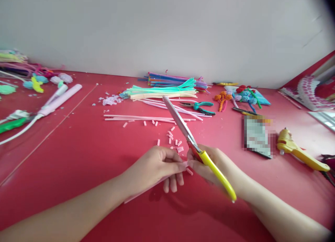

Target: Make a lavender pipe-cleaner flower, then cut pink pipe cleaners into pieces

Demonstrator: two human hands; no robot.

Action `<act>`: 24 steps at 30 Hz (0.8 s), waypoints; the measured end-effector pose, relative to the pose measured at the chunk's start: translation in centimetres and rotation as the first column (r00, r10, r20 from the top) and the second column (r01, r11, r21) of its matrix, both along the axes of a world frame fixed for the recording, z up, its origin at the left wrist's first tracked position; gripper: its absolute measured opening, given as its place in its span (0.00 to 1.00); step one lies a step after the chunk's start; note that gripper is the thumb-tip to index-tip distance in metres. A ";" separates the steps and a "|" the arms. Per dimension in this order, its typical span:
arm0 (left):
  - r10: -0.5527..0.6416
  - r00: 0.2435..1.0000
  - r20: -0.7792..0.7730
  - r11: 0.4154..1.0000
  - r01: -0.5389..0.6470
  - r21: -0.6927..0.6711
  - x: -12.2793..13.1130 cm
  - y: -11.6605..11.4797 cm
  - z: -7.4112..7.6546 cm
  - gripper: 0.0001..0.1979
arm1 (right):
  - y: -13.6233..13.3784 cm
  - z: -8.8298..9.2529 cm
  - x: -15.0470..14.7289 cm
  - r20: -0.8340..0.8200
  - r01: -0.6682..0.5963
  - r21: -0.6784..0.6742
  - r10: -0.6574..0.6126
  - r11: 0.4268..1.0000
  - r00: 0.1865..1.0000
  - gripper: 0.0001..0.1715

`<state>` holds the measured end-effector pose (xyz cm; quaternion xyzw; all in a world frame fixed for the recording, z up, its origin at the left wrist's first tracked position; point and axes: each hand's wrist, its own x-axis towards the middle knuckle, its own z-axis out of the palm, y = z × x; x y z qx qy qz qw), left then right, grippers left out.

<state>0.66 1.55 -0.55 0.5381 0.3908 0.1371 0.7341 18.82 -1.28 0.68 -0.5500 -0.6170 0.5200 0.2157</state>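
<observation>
My left hand [157,165] pinches the end of a thin pink pipe cleaner [141,193] that runs back under my wrist. My right hand [209,165] grips yellow-handled scissors [183,127] with the blades shut and pointing up and away. Its fingertips also meet the pink tip beside my left fingers. Several short pink cut pieces [172,139] lie scattered on the red table [78,154] just beyond my hands.
Long pink pipe cleaners [146,118] and bundles of green, cream and mixed-colour ones [167,88] lie further back. Teal-handled pliers [201,107], pipe-cleaner flowers [243,95], a yellow glue gun [298,149] and a pink hair-iron-like tool [57,100] lie around.
</observation>
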 end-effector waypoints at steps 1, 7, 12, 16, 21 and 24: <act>-0.005 1.000 0.002 1.000 0.005 0.001 0.0 0.1 0.0 0.12 | 0.1 0.1 0.2 0.004 0.005 0.002 -0.005 1.000 1.000 0.05; -0.013 1.000 -0.008 1.000 0.013 -0.025 -0.1 0.3 0.3 0.09 | 0.4 -0.1 1.1 -0.008 -0.021 -0.026 0.021 0.999 1.000 0.09; 0.045 0.999 -0.018 0.999 -0.046 -0.020 -0.2 0.4 0.5 0.09 | 0.8 0.3 1.0 0.027 -0.012 -0.046 0.014 0.999 1.000 0.12; 0.227 0.973 0.031 0.973 -0.228 0.026 -0.6 0.8 0.2 0.10 | 0.3 1.4 2.1 0.187 -0.046 -0.019 0.048 0.999 0.981 0.18; 0.382 0.919 0.096 0.918 -0.389 0.079 -0.9 1.2 -0.2 0.09 | -1.7 2.5 4.0 0.381 -0.070 -0.024 0.074 0.997 0.921 0.19; 0.380 0.918 0.112 0.916 -0.390 0.092 -0.7 1.1 -0.1 0.09 | -2.7 3.1 4.3 0.380 -0.075 -0.077 0.099 0.994 0.920 0.20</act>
